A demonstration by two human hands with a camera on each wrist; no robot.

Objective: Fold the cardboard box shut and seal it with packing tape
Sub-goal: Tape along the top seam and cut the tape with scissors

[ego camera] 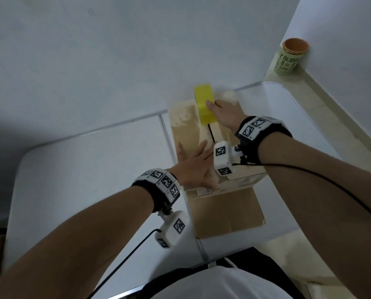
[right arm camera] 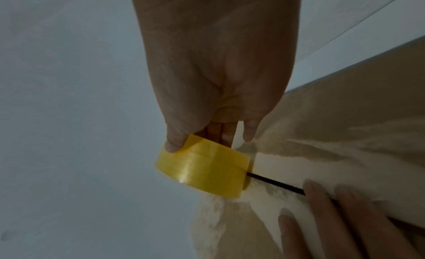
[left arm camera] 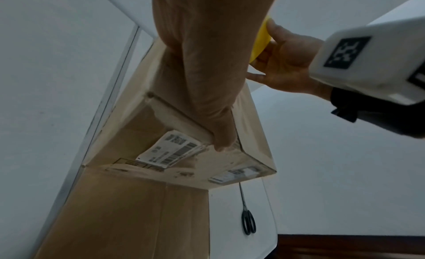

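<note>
Flat across the top of the cardboard box (ego camera: 186, 134), the left hand (ego camera: 193, 167) presses with fingers spread, its thumb hooked over the near edge. Beyond that grip, the right hand (ego camera: 223, 113) pinches the yellow tape roll (ego camera: 204, 104) standing on the dark seam at the far edge. Only the left wrist view shows black scissors (left arm camera: 247, 219) on the white worktop (ego camera: 83, 169), below the box's near corner; only the head view shows a green cup (ego camera: 288, 57), far right.
</note>
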